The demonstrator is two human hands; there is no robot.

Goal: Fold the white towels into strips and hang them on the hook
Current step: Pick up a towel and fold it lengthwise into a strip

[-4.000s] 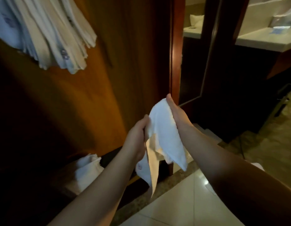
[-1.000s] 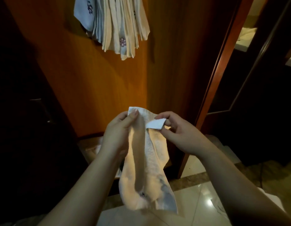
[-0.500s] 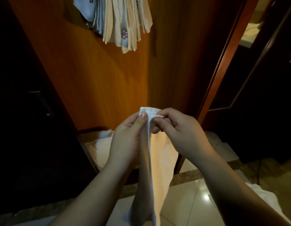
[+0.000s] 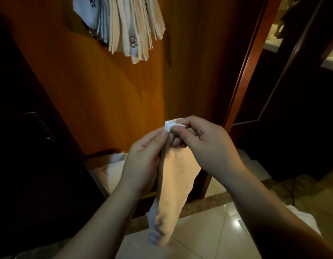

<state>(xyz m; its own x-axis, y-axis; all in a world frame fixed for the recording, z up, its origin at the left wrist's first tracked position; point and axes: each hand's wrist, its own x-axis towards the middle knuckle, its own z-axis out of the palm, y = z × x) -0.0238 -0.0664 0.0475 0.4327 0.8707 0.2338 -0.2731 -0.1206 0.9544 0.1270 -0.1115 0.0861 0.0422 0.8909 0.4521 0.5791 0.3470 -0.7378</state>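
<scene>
At the far left of the frame stands a dark cabinet (image 4: 27, 137), most of it lost in shadow. In the upper left to upper middle, a bunch of folded towels (image 4: 124, 25) hangs against the orange wooden panel (image 4: 98, 94), narrow strips side by side, a few with a small flower mark; what they hang from lies above the frame edge. Lower down, left of centre, more white cloth (image 4: 113, 169) lies heaped in a low wooden holder.

In the middle of the frame the left hand (image 4: 143, 165) grips the long side of a white towel (image 4: 175, 186), thumb pressed on the cloth near its top. The towel hangs down as a narrow strip, its lower end over the pale tiled floor (image 4: 208, 230). Just to the right, the right hand (image 4: 208, 144) pinches the bunched top corner of the same towel between thumb and curled fingers, touching the left thumb.

At the right, a reddish door frame (image 4: 246, 71) slants upward, with a dark doorway beyond. Another white cloth (image 4: 304, 219) shows in the lower right behind the right forearm.
</scene>
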